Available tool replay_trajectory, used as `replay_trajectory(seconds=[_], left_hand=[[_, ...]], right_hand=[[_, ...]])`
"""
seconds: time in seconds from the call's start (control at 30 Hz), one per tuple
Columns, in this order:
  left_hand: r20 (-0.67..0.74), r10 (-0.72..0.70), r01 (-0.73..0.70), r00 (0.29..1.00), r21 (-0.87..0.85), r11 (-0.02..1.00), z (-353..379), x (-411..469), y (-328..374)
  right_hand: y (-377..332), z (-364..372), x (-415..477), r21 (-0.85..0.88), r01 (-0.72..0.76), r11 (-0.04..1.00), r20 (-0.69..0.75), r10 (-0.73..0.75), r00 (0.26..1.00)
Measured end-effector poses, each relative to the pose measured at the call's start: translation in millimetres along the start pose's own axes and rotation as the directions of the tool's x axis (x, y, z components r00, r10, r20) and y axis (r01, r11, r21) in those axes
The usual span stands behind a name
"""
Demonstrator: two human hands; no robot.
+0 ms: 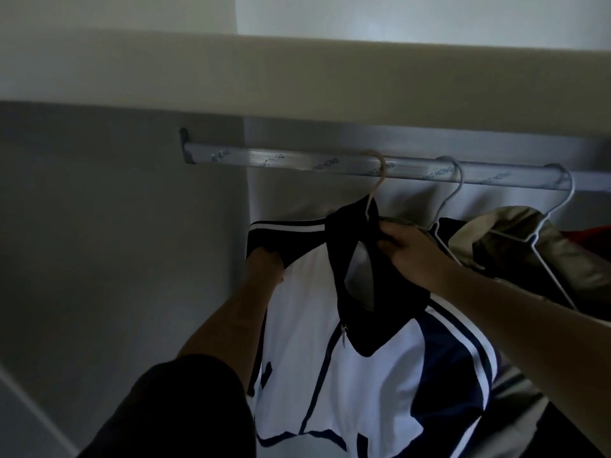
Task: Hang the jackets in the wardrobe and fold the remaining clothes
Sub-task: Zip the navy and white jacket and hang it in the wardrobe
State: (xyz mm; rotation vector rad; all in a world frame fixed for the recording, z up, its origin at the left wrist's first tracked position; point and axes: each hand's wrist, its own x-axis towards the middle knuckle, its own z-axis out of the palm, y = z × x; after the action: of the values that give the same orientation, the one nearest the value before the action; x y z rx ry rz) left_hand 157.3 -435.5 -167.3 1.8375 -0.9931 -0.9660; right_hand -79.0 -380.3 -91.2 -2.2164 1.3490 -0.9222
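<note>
Now, inside the big grey wardrobe (99, 226), a white and navy zip-up jacket (373, 375) hangs from the rail with both hands on it.

The long silver metal rail (264, 160) runs from left to right under a pale shelf board (297, 71). The jacket hangs on a thin pale wire hanger (383, 173), whose hook sits over the rail near the middle. On the right, a bunched-up olive-green jacket (529, 252) is just beside it. Above it, a grey wire hanger (460, 183) and a second grey wire hanger (573, 190) hook over the rail. The left hand (264, 262) grips the jacket's dark left shoulder, fingers curled into the cloth. The right hand (406, 249) pinches the dark collar just below the hook. A small silver zip pull (344, 335) hangs under the collar.
</note>
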Motion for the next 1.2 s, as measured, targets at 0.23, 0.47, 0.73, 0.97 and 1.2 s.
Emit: replay_trajectory(seconds=[0.23,0.47,0.73,0.97,1.2], left_hand=[[0.1,-0.249,0.266,0.963,-0.24,0.934,7,7,10],[-0.165,0.185,-0.167,0.969,0.118,0.979,8,-4,-33],[-0.105,0.247,-0.193,0.963,0.37,0.909,31,-47,-56],[0.008,0.194,-0.194,0.981,0.048,0.98,9,-54,-2],[0.144,0.523,-0.543,0.84,0.215,0.812,20,-94,34]], right_hand=[[2,1,-1,0.058,0.051,0.997,0.004,-0.051,0.999],[8,5,4,0.041,0.008,0.999,-0.04,-0.007,0.999],[4,-8,-1,-0.072,-0.055,0.996,0.01,0.056,0.998],[-6,-2,-16,-0.133,-0.116,0.984,0.051,0.124,0.991],[-21,-16,-23,-0.431,-0.142,0.891,-0.022,0.147,0.989]])
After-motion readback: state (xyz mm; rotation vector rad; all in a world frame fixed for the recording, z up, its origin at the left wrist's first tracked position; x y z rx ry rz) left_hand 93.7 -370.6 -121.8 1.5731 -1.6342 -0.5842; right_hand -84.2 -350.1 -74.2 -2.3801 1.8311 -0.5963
